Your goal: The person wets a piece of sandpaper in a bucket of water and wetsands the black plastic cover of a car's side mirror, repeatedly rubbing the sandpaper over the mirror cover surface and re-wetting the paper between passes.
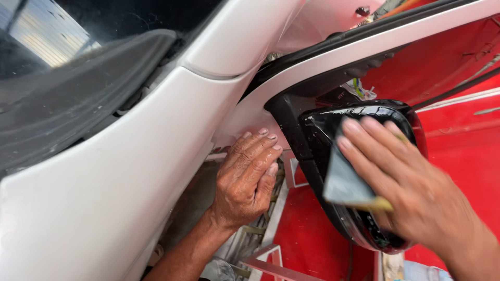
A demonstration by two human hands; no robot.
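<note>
Your right hand lay flat over the glossy black plastic side-mirror housing, fingers spread narrow and pressing a grey sheet of abrasive paper w/ a yellowish backing against the shell. The sheet sat under your palm and fingertips, at about 9 o'clock of that hand, so the flat grip looked meant to keep even pressure on the curved surface. The housing looked wet and shiny, prob. from water on the paper.

Your left hand held nothing; its fingers were together and bent, tips resting on the white painted car body panel just at 9 o'clock of the mirror's black stalk. It read as a brace, steadying you vs. the car while the other hand worked.

The dark windscreen glass ran off toward 10 o'clock. A red car body filled the 3 o'clock side behind the mirror.

Hard to make out: the housing's lower edge was covered by your right wrist, the sheet's far half was hidden under your fingers, and the metal frames at 6 o'clock, below the left forearm, were cluttered and unclear. Bits at 12 o'clock near the door seal were too small to tell.
</note>
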